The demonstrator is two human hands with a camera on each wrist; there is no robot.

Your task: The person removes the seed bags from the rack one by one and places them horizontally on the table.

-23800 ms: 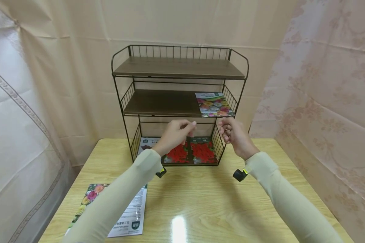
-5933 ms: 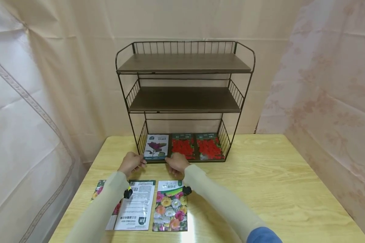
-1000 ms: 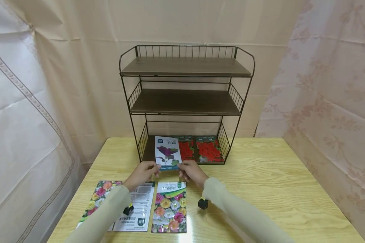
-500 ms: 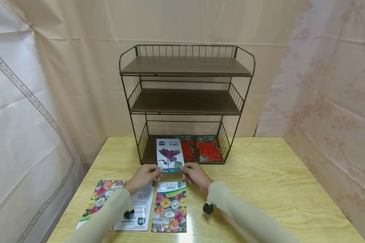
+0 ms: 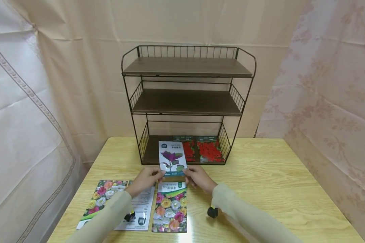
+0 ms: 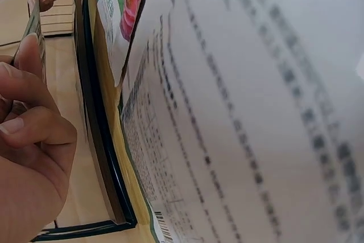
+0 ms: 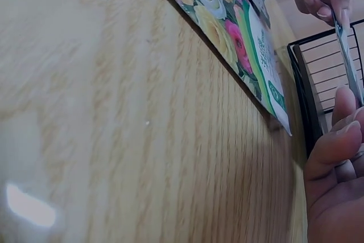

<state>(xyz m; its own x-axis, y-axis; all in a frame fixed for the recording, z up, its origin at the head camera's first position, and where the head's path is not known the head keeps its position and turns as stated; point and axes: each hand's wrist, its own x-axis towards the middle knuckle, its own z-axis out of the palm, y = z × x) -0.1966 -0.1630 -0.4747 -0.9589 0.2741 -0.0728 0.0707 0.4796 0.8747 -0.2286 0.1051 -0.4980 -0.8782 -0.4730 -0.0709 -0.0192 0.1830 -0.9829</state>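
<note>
A white seed packet with a purple-leaved plant is held up in front of the bottom shelf, its top tilted away from me. My left hand pinches its lower left corner. The lower right corner is pinched by my right hand. In the left wrist view the left hand grips the packet edge-on; the right wrist view shows the right hand doing likewise. Just below, a packet with multicoloured flowers lies on the table. Two red-flower packets lie on the bottom shelf, the left one partly covered.
A three-tier rack with black wire sides stands at the back of the wooden table. At the left lie another flower packet and a packet showing its printed back, both partly under my left arm. Curtains hang behind and at both sides.
The multicoloured flower packet went from the middle shelf to the table. The purple-plant packet was lifted off the bottom shelf's left end, then drawn right and towards me by both hands.
</note>
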